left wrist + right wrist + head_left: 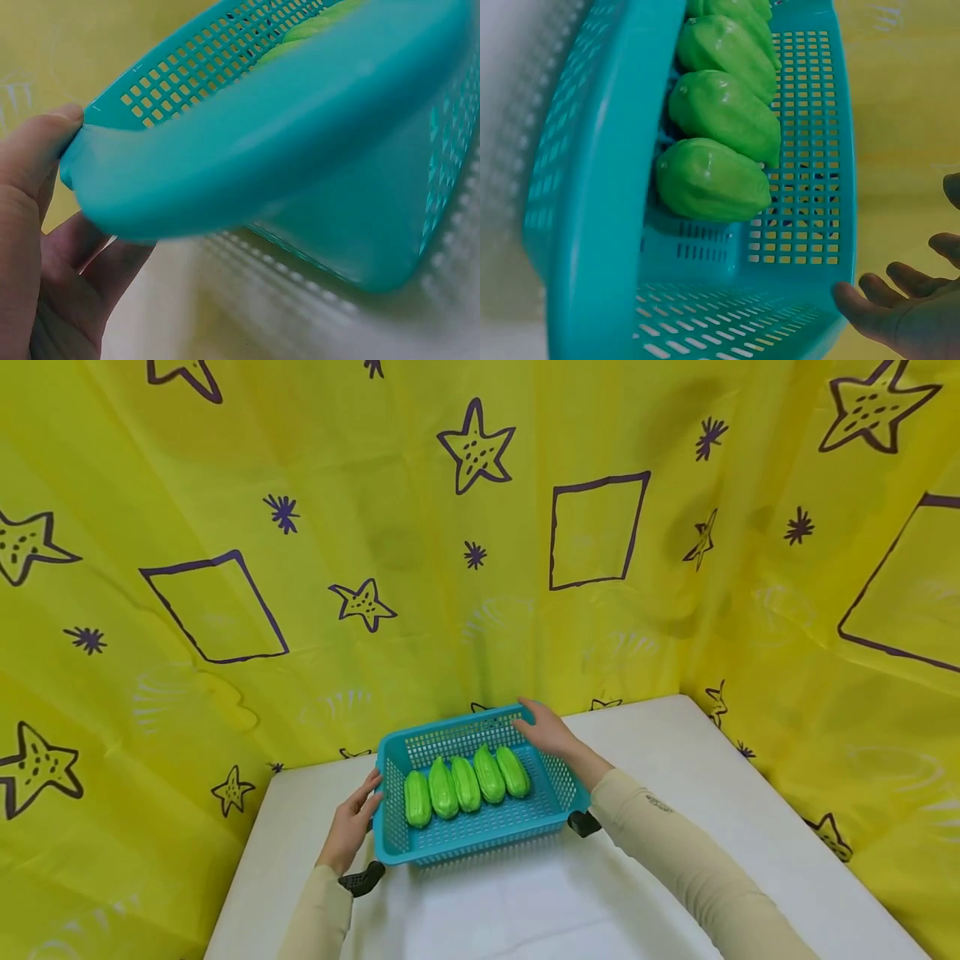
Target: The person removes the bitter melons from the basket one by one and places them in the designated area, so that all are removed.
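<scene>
A teal plastic basket (pixel 487 839) with grid-holed walls is between both hands above the white table. Inside lie several glossy green, ridged, elongated fruits or vegetables (pixel 466 783) side by side in a row; their exact kind is unclear. At the basket's left end my left hand (pixel 351 827) holds the rim, its thumb on the edge and fingers (pixel 118 270) beneath and behind it. My right hand (pixel 546 728) is at the far right corner. In the right wrist view its thumb touches the rim while the other fingers (pixel 911 279) spread outside the wall, not curled round it.
The white table (pixel 487 910) extends in front of and beside the basket. Yellow curtains (pixel 420 535) with star and square drawings hang behind the table and along its sides. Dark wrist-worn devices (pixel 363 879) show at both wrists near the basket's front corners.
</scene>
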Demonstrator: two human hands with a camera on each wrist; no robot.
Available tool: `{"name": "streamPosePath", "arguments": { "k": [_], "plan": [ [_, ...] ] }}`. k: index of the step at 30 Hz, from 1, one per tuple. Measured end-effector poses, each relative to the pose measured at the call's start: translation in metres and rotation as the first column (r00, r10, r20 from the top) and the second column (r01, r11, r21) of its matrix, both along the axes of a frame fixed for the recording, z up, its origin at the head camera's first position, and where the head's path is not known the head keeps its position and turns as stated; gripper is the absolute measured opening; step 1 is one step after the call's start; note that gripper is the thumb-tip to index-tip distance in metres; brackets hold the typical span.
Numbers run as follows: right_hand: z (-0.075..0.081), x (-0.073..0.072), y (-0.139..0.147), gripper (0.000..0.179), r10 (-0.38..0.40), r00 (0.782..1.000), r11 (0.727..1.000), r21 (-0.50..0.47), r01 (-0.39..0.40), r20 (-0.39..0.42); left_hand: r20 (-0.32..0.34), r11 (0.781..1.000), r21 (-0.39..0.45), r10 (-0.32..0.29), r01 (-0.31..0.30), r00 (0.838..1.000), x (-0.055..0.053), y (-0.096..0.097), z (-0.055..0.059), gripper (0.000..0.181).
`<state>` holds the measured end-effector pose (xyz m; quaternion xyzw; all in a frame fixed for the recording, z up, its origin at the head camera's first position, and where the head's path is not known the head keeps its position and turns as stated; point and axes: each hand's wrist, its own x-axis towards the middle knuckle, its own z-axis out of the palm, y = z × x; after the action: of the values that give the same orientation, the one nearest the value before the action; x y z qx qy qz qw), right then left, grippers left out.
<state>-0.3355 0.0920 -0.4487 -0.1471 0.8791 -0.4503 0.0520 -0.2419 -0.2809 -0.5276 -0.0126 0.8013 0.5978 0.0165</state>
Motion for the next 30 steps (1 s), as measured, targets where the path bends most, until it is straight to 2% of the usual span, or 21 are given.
{"name": "streamPosePath", "arguments": {
  "k": [5, 8, 15, 17, 20, 24, 30],
  "plan": [
    [-0.002, -0.002, -0.006, 0.061, 0.017, 0.989, 0.999, -0.039, -0.011, 0.149, 0.019, 0.998, 0.065, -0.001, 0.0, 1.0, 0.002, -0.002, -0.009, 0.055],
    [-0.004, -0.004, -0.007, 0.061, 0.022, 0.975, 0.999, -0.044, -0.013, 0.221, 0.008, 0.996, 0.093, -0.006, 0.005, 1.0, 0.002, 0.0, -0.009, 0.056],
    [-0.007, -0.008, -0.009, 0.057, 0.028, 0.958, 0.998, -0.054, -0.013, 0.286, 0.052, 0.99, 0.139, -0.017, 0.01, 0.999, 0.015, 0.011, 0.026, 0.05],
    [-0.009, -0.009, -0.009, 0.057, 0.032, 0.955, 0.999, -0.051, -0.018, 0.293, 0.059, 0.99, 0.14, -0.017, 0.009, 0.998, 0.016, 0.011, 0.028, 0.05],
    [-0.012, -0.01, -0.009, 0.056, 0.051, 0.948, 0.998, -0.041, -0.041, 0.315, 0.068, 0.99, 0.141, -0.013, 0.004, 0.998, 0.014, 0.01, 0.025, 0.05],
    [-0.016, -0.012, -0.01, 0.054, 0.07, 0.924, 0.997, -0.057, -0.053, 0.375, 0.07, 0.988, 0.152, -0.008, -0.003, 0.997, 0.008, 0.007, 0.014, 0.05],
    [-0.019, -0.016, -0.009, 0.052, 0.058, 0.894, 0.995, -0.103, -0.013, 0.445, 0.049, 0.991, 0.131, -0.015, 0.008, 0.999, 0.0, 0.001, -0.001, 0.053]
  ]
}}
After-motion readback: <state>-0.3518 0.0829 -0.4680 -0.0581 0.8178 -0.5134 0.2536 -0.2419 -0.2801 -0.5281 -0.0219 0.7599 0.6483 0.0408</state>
